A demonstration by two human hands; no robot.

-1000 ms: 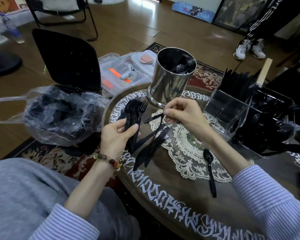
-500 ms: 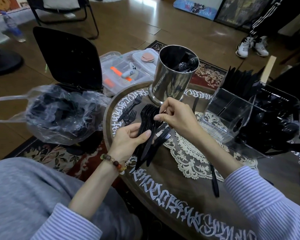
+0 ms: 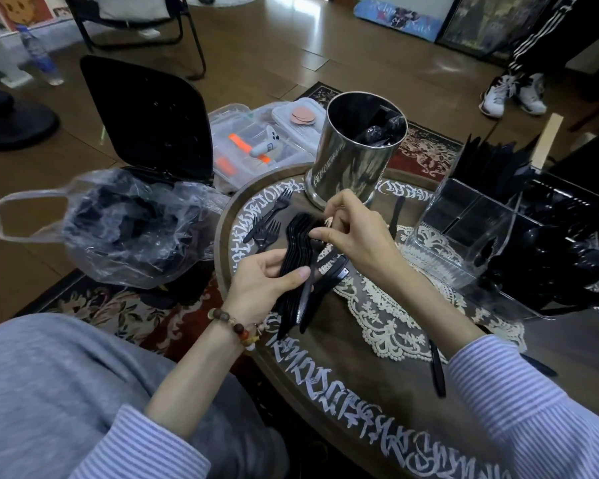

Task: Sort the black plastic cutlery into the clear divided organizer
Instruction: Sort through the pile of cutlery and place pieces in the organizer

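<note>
Both hands gather forks: left hand [image 3: 263,281] grips the fork stack [image 3: 296,250] near the table's left edge, right hand [image 3: 355,236] pinches its top, next likely carrying it right to the clear divided organizer [image 3: 464,233].

A nested stack of black plastic forks [image 3: 293,257] is held above the table; the clear divided organizer [image 3: 471,236] stands upright at right, holding black cutlery.
</note>
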